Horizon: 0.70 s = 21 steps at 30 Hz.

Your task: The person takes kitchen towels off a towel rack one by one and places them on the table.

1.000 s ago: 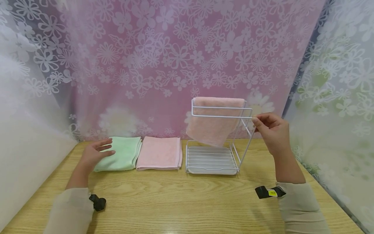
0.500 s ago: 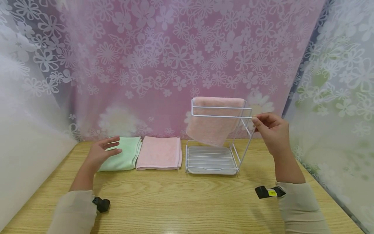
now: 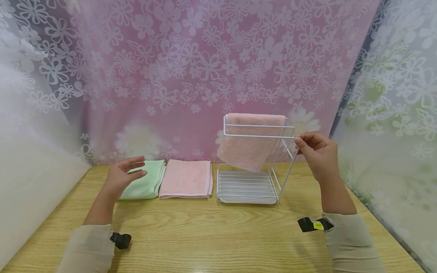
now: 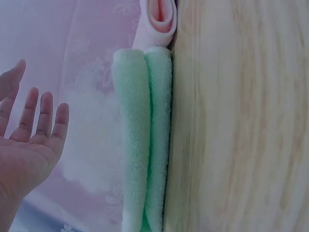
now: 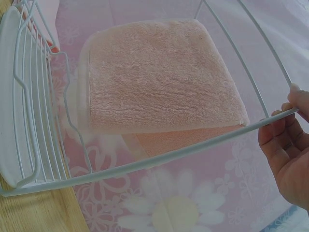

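Rack: white wire frame, standing on the table to the right of the two flat towels. Judged light and stiff; its feet may slide on the smooth top if the frame is pushed sideways.
Right hand: thumb and fingers of the right hand pinch the upper near corner of the wire frame, where the bar meets the side rail.
Rack grip: the pinched corner suits steadying. Use light force; pulling high on a light frame could tip it.
Tray: white tray, under the base wires.
Hung pink towel: hung pink towel, folded over the rear top of the wire frame, behind the two nearer upper bars. Judged soft, light and not fragile; the pile should resist slipping, though an uneven drape may creep.
Left hand: fingers of the left hand are spread, thumb apart, holding nothing; the palm is near the green towel and apart from it.
Green towel: folded green towel, flat on the table at the left. Judged limp and thick; layers may separate.
Flat pink towel: folded pink towel, between the green towel and the wire frame. Similar handling expected.
Towel grip: take all layers at the folded edge, thumb above and fingers below; a single-layer pinch may unfold the cloth.
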{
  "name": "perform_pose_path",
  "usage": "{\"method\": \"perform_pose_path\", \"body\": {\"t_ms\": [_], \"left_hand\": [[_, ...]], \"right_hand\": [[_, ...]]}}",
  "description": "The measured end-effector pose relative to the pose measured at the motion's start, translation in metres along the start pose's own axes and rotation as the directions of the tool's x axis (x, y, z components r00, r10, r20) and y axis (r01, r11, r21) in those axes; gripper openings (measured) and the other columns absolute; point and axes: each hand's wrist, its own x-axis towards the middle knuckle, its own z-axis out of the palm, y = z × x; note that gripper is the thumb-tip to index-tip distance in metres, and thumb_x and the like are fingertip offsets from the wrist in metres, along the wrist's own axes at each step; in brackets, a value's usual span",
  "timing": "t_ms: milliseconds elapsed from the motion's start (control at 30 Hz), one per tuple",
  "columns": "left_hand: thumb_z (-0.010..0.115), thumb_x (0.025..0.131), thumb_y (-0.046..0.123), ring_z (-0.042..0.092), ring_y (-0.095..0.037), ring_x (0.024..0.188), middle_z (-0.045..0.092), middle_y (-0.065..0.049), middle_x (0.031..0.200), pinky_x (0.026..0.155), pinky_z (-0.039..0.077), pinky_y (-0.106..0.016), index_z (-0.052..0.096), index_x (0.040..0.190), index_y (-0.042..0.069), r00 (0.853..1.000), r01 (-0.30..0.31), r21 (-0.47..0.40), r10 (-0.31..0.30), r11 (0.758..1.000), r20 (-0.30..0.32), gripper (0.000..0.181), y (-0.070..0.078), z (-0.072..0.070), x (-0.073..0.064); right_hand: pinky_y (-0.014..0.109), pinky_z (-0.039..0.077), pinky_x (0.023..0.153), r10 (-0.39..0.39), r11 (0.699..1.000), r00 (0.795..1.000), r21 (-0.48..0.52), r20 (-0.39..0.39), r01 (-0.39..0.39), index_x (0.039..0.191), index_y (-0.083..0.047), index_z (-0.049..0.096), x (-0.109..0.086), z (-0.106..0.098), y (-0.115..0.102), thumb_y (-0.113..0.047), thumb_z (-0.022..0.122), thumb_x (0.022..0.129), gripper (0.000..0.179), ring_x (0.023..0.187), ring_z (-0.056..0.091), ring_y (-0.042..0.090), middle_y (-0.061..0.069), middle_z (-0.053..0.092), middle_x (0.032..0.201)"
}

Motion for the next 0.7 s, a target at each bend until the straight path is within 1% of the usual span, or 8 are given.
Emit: {"method": "perform_pose_path", "body": {"t_ms": [200,400,533,633,700], "left_hand": [[0.077,0.086,0.013,0.063,-0.006,0.104,0.060,0.009,0.122,0.084,0.053,-0.023,0.055,0.138,0.003,1.000,-0.019,-0.009,0.020,1.000,0.012,0.057,0.008,0.008,-0.001],[0.077,0.085,0.011,0.064,-0.009,0.103,0.061,0.007,0.122,0.084,0.054,-0.024,0.056,0.137,0.003,0.999,-0.041,-0.020,0.041,0.999,0.017,0.056,0.016,0.014,-0.003],[0.077,0.085,0.012,0.065,-0.012,0.104,0.061,0.004,0.123,0.085,0.053,-0.025,0.055,0.137,0.003,0.999,-0.046,-0.020,0.046,0.999,0.024,0.057,0.020,0.019,-0.003],[0.077,0.085,0.011,0.064,-0.020,0.109,0.062,0.006,0.123,0.086,0.053,-0.025,0.056,0.136,0.003,0.998,-0.058,-0.023,0.059,0.998,0.021,0.056,0.022,0.024,-0.002],[0.077,0.085,0.010,0.064,-0.022,0.109,0.063,0.007,0.120,0.086,0.054,-0.026,0.057,0.135,0.002,0.998,-0.064,-0.032,0.065,0.997,0.014,0.054,0.023,0.027,-0.002]], "right_hand": [[0.019,0.055,0.060,0.002,1.000,1.000,0.008,0.004,-0.002,0.093,0.017,0.064,0.000,-0.001,0.000,0.004,0.067,0.089,0.014,0.061,0.061,0.015,0.004,0.067,0.075],[0.019,0.055,0.060,0.004,1.000,1.000,-0.001,0.007,-0.004,0.094,0.016,0.065,-0.001,-0.001,0.000,0.003,0.067,0.090,0.014,0.062,0.061,0.015,0.002,0.067,0.076],[0.019,0.055,0.060,0.007,1.000,1.000,0.005,0.004,-0.007,0.094,0.016,0.065,-0.001,-0.001,0.001,0.003,0.067,0.090,0.014,0.062,0.061,0.014,0.006,0.067,0.077],[0.019,0.055,0.060,0.006,1.000,1.000,0.003,0.004,-0.006,0.094,0.016,0.065,-0.001,-0.002,0.001,0.003,0.067,0.089,0.014,0.062,0.061,0.015,0.008,0.067,0.077],[0.019,0.055,0.060,0.004,1.000,1.000,-0.008,0.005,-0.004,0.095,0.016,0.065,-0.001,-0.002,0.001,0.003,0.067,0.090,0.014,0.062,0.061,0.015,0.007,0.067,0.077]]}}
